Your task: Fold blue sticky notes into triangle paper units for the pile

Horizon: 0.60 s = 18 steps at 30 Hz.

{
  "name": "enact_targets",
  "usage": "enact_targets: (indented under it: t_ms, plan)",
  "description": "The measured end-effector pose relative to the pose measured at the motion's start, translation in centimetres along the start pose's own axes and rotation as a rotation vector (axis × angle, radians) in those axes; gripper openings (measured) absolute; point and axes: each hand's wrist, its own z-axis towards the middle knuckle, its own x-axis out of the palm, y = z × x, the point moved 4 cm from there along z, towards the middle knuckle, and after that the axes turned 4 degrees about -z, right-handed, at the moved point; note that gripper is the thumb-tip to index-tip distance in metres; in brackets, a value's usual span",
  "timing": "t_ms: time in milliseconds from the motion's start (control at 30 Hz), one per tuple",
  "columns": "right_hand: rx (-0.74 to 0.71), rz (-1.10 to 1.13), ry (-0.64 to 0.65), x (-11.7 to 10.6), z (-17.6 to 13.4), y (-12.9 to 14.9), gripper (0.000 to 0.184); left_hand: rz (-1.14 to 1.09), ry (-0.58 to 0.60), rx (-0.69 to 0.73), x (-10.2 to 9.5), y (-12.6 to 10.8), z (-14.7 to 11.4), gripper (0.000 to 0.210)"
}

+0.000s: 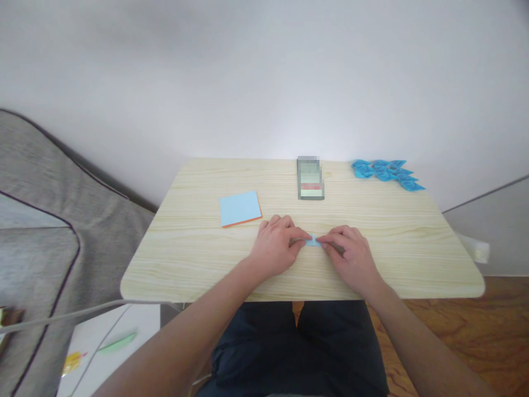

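A small light-blue piece of paper [313,241] lies at the front middle of the table, pinched at both ends. My left hand [278,245] grips its left end between thumb and forefinger, with the other fingers curled. At the right end, my right hand [348,255] holds it the same way. Fingertips cover much of the paper, so its folds are hard to make out. Beyond my left hand lies a stack of light-blue paper sheets [240,208] with an orange edge showing underneath.
Several folded blue paper pieces [386,172] sit in a cluster at the table's back right. A phone [311,179] with a blurred screen lies at the back middle. The pale wooden table [185,248] backs onto a white wall; a grey sofa [103,242] stands to the left.
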Motion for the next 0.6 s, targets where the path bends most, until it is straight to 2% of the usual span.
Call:
enact_targets:
  t_ms: [100,267,433,600]
  plan:
    - [0.054,-0.048,-0.021,0.1,0.2,0.8,0.012,-0.003,-0.024,0.0,-0.1,0.2,0.1,0.017]
    - [0.134,-0.099,-0.011,0.4,1.1,1.5,0.017,0.0,-0.035,0.0,-0.1,0.2,0.1,0.014]
    - [0.111,-0.063,0.02,0.3,1.5,1.5,0.015,0.019,-0.048,0.033,-0.5,-0.4,-0.4,0.016]
    - [0.047,-0.047,-0.045,0.1,0.6,1.6,0.018,0.025,-0.042,0.1,-1.0,-1.3,-0.9,0.022]
